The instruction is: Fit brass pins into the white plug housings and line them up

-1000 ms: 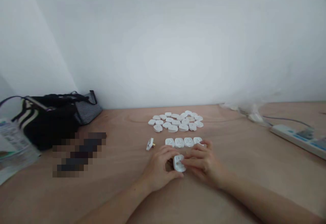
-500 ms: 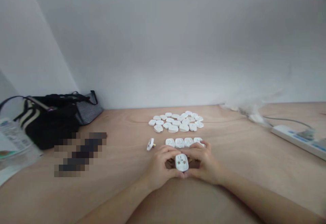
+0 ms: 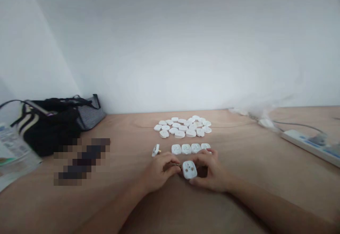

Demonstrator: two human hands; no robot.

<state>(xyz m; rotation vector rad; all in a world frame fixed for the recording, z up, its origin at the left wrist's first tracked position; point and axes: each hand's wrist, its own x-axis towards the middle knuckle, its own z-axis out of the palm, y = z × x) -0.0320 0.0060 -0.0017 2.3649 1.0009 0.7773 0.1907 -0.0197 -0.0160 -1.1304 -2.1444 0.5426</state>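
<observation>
Head-worn view, looking forward and down across a wooden tabletop toward a white wall. The wall fills the upper half of the frame; the tabletop fills the lower half, its far edge near mid-height. The left hand and right hand appear nearest the camera, at lower centre, with forearms entering from the bottom edge.

The pale wooden counter carries a heap of white plug casings near its back edge, a row of four before it, and a power strip at right.
</observation>
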